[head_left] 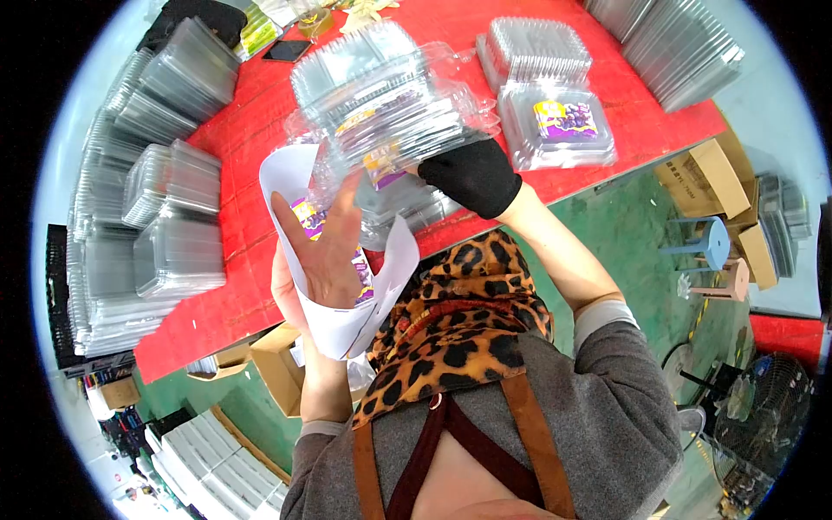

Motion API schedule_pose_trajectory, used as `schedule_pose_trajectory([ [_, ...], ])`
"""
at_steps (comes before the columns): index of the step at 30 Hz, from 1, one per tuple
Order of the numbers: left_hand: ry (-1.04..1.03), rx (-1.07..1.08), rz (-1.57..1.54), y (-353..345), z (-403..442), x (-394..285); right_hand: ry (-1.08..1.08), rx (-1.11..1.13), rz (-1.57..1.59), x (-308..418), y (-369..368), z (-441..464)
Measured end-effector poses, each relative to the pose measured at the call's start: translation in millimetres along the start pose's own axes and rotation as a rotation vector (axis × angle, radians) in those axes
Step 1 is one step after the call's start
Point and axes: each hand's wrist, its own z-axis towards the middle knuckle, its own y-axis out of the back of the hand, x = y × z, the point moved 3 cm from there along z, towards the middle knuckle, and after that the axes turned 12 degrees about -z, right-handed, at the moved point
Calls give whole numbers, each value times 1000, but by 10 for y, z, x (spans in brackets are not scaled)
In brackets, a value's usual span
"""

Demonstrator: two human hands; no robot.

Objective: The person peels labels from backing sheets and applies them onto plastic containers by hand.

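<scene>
My left hand [329,251] holds a curled white label sheet [279,169] carrying purple-and-yellow stickers with a grape print. The sheet wraps round the hand and hides part of it, while its fingertips reach up towards a pile of clear plastic clamshell boxes [407,126]. My right hand [475,178], in a black glove, grips the near right edge of these boxes. A purple-and-yellow sticker [381,165] shows at the front of the pile, between the hands. Glare on the plastic blurs where one box ends and another begins.
Labelled clamshell boxes [559,126] sit right on the red table [251,204], before another stack [537,48]. Tall box stacks [173,191] line the left side. A phone [286,50] and tape roll [315,22] lie behind. Stools [712,244], cartons [706,182] and a fan [763,407] stand right.
</scene>
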Motion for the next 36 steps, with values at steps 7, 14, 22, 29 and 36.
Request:
schedule_pose_trajectory([
  [7, 39, 3, -153, 4, -18, 6, -184, 423, 7, -79, -134, -1],
  [14, 37, 55, -112, 23, -48, -4, -37, 278, 181, 317, -191, 61],
  [22, 2, 17, 11, -3, -72, 50, -555, 146, -144, -29, 234, -351],
  [29, -7, -57, 37, -31, -96, 106, -659, 92, -60, -150, 451, -666],
  [36, 57, -117, -67, 43, -174, 69, -595, 143, -70, -246, 448, -662],
])
